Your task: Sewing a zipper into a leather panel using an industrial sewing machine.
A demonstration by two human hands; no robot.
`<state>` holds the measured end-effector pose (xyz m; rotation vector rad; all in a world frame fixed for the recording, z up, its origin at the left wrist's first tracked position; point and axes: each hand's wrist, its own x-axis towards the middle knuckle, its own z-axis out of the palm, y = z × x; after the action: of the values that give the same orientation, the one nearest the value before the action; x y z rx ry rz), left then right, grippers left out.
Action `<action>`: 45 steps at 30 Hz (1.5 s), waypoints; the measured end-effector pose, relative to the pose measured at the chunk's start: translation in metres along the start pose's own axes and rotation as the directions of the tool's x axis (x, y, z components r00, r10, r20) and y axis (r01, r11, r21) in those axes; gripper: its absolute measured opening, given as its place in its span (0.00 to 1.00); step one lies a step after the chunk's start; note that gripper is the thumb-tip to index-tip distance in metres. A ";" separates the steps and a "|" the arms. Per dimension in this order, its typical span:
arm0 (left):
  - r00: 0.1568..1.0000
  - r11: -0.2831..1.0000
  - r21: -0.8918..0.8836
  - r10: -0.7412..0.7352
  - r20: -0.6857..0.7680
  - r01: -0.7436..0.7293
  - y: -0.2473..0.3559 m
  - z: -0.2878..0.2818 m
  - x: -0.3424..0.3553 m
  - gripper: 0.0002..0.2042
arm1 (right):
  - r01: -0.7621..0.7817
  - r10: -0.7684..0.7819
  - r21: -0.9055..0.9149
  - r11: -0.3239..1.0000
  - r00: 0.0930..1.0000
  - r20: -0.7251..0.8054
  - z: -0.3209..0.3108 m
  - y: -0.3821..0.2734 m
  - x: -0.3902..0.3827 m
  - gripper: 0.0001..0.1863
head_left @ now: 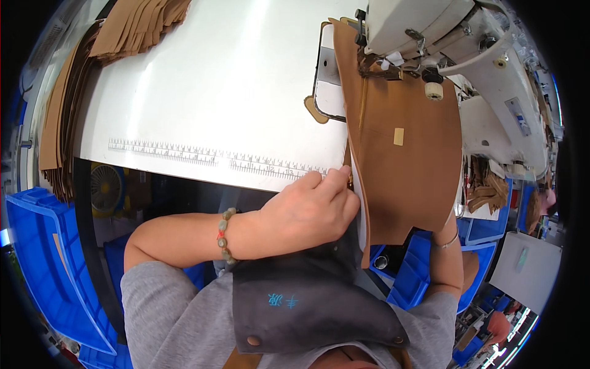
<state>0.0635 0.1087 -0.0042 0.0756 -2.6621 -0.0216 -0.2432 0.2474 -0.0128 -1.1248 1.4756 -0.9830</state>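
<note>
A large brown leather-like panel (409, 178) lies under the head of a white sewing machine (424, 31) and hangs over the table's front edge. A narrow gold-toned strip, like a zipper, runs along its left part, and a small pale yellow patch (398, 136) sits near its middle. My left hand (316, 206) is closed, thumb and fingers pinched together at the panel's left edge, where a white layer shows underneath. My right hand (444, 232) reaches up beneath the panel's right side. Its fingers are hidden there; only the wrist with a thin bracelet shows.
The white table (215, 92) has a printed ruler scale (215, 157) along its front edge. Stacks of brown pieces (138, 27) lie at the far left. Blue bins (52, 258) stand at the left, and more blue bins (412, 270) are below the panel at the right.
</note>
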 end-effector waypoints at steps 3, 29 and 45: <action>1.000 1.000 0.001 0.003 -0.005 -0.003 0.000 -0.001 0.000 0.06 | 0.076 -0.102 -0.485 0.871 0.994 -0.026 -0.013 -0.015 0.028 0.14; 0.998 0.980 -0.189 -0.060 -0.008 0.058 0.009 -0.001 -0.029 0.19 | 0.277 -0.425 -0.846 0.455 0.903 0.066 0.121 -0.036 0.002 0.29; 0.942 0.923 -0.203 -0.335 -0.013 0.326 -0.047 -0.017 0.001 0.17 | 0.320 -0.558 -0.896 0.308 0.824 0.102 0.129 -0.029 0.002 0.30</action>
<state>0.0730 0.0614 0.0097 0.4536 -2.5535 -0.3902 -0.1118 0.2348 -0.0079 -2.3980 2.0072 -0.6300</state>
